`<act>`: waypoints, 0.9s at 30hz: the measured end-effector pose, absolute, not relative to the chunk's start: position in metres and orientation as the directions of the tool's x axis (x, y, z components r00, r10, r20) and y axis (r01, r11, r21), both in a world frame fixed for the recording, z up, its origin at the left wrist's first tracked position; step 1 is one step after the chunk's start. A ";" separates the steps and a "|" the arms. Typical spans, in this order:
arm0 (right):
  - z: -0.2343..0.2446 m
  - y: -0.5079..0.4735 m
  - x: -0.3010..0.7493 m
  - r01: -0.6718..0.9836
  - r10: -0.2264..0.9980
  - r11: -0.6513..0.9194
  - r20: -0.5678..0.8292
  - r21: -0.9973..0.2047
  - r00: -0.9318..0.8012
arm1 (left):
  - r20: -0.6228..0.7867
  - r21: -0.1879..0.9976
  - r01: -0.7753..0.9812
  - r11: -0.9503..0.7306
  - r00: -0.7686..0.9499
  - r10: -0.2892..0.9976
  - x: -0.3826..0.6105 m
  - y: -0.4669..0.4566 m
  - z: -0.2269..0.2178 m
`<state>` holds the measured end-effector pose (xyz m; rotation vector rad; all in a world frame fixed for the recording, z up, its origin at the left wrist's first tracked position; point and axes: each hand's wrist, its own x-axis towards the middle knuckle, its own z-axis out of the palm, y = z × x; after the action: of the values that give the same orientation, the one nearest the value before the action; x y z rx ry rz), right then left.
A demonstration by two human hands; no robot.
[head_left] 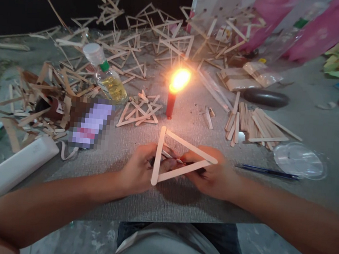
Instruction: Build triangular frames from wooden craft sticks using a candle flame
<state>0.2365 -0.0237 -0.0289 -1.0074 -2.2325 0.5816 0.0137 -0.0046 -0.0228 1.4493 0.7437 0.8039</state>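
Between my hands, just above the table's front part, is a triangle of three popsicle sticks, its point toward the right. My left hand is closed behind the triangle's upright side, partly hidden by it. My right hand is closed behind the right corner. The fingers of both hands meet near the triangle's middle around a thin stick piece that I cannot make out well. Beyond the hands a red candle stands upright and burns.
Loose popsicle sticks, a pen and a clear plastic lid lie right. Stick triangles are piled left of the candle, near a bottle of yellow liquid, a phone and a white power bank. More stick frames stand behind.
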 end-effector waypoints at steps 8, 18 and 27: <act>-0.032 -0.022 0.233 0.530 0.731 0.682 0.431 -0.504 -0.530 | 0.002 1.000 0.018 -0.014 0.553 0.833 0.013 -0.003 -0.022; -0.030 -0.022 0.233 0.504 0.702 0.711 0.455 -0.491 -0.548 | 0.029 0.998 -0.058 0.002 0.528 0.849 0.012 -0.003 -0.020; -0.015 0.001 0.258 0.572 0.720 0.690 0.507 -0.444 -0.474 | 0.081 0.997 -0.034 -0.074 0.501 0.862 0.012 -0.002 -0.023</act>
<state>0.2579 0.0007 -0.0147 -0.9841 -2.2117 0.2776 0.0120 -0.0025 -0.0228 1.4607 0.7643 0.8734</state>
